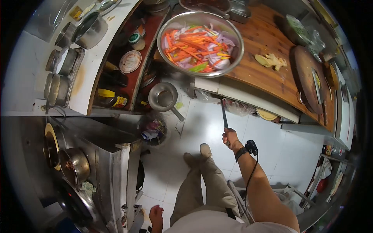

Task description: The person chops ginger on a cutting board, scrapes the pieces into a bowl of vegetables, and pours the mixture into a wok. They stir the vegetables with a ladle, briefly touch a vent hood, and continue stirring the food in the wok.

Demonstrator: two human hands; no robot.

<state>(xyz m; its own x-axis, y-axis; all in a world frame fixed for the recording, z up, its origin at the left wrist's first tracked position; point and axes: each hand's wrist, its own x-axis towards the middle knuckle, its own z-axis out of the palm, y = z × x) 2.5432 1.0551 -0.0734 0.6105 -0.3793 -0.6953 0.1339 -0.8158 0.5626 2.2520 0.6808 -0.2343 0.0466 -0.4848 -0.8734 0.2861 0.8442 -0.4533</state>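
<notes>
My right hand [232, 139] is closed around the handle of a knife [224, 114]. The knife's narrow dark blade points away from me, its tip close to the front edge of the wooden counter. At the bottom of the view hangs my left hand [156, 214], low beside my leg, with its fingers curled in and nothing visible in them. A large steel bowl [161, 46] of cut carrot, onion and green pepper strips stands at the counter's left end. Ginger root [271, 61] lies on the wooden counter [248, 42]. Farther right, a cleaver [317, 86] rests on a round chopping board [307, 77].
A steel pan [163, 96] with a handle sits low beneath the bowl, above a rubbish bag [152, 130]. Jars and bottles fill the shelf [134, 83] at left. Metal pots [90, 31] stand on the white counter. A steel stove unit [116, 167] is near my left side.
</notes>
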